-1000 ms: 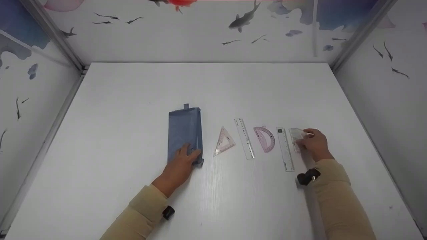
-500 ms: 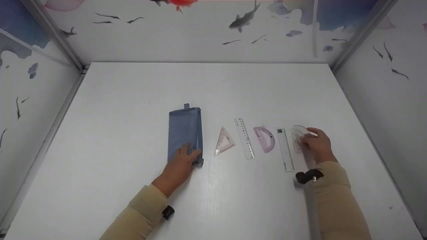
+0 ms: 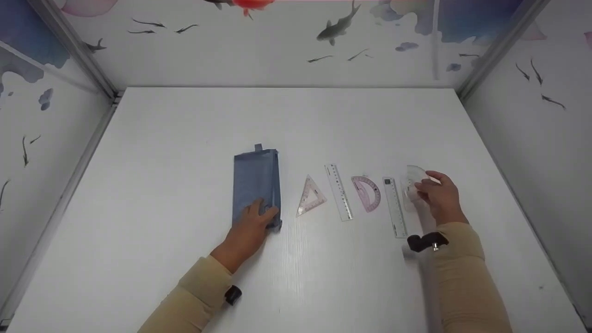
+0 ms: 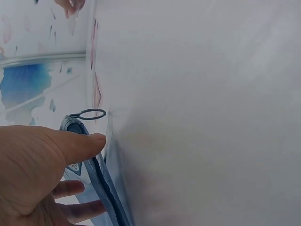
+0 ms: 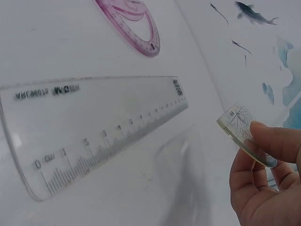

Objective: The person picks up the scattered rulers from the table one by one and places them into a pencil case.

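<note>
My left hand (image 3: 245,233) grips the near end of a blue zip pencil case (image 3: 254,178) lying on the table. In the left wrist view the thumb (image 4: 80,145) lies over the zip edge, beside a ring-shaped zip pull (image 4: 91,114); other fingers are against the case's side. With thumb and fingers, my right hand (image 3: 441,196) pinches a clear protractor (image 5: 237,127), held tilted above the table. A clear ruler (image 3: 394,208) lies just left of that hand. Further left are a pink protractor (image 3: 367,194), a second clear ruler (image 3: 339,192) and a pinkish set square (image 3: 311,198).
The white table (image 3: 296,120) is enclosed by panels printed with fish, at the back (image 3: 277,55) and both sides. A faint curved shadow (image 5: 186,174) falls on the table below the held protractor.
My right hand has lifted the clear protractor up off the table and slightly away from me, tilting it. The left hand and pencil case have stayed put.
</note>
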`<action>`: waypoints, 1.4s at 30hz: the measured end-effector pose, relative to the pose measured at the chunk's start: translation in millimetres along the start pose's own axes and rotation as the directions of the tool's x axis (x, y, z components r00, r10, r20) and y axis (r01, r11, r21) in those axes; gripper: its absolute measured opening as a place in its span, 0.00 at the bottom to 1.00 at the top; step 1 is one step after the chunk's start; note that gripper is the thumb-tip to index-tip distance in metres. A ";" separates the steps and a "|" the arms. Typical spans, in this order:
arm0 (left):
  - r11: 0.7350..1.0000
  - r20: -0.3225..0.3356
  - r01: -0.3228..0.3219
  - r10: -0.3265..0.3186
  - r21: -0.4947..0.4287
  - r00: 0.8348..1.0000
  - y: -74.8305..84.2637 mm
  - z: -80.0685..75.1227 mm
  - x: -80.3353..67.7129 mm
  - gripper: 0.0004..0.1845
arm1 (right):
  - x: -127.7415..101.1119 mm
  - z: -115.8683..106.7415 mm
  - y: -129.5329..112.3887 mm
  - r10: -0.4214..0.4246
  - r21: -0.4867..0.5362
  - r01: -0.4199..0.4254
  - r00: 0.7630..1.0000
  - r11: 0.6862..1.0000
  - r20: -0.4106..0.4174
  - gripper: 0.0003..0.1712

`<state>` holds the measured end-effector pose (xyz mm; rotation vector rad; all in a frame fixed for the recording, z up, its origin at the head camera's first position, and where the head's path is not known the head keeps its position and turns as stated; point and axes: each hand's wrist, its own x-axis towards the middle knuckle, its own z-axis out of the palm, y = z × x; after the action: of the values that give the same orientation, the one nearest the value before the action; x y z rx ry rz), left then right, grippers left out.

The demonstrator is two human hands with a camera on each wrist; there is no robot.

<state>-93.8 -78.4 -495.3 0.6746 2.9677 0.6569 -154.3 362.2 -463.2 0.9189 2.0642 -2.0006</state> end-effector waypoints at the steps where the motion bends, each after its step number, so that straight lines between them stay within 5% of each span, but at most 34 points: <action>1: 1.000 0.005 0.005 -0.005 -0.005 1.000 0.1 -0.1 0.1 0.27 | -0.5 1.3 -0.7 -0.006 0.003 0.006 1.000 1.000 0.001 0.38; 26: 0.999 -0.039 -0.002 0.004 0.035 0.999 -3.1 5.1 -0.7 0.26 | -8.8 49.5 -11.0 -0.042 0.147 0.039 0.999 0.988 0.015 0.34; 42: 1.000 -0.058 -0.017 0.019 0.027 0.998 -3.9 5.5 -0.1 0.25 | -10.7 89.2 -9.2 -0.071 0.144 0.065 0.997 0.987 0.037 0.32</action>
<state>-94.7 -79.4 -501.9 0.6966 3.0321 0.6515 -178.5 275.3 -460.4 0.8321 1.9775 -2.2075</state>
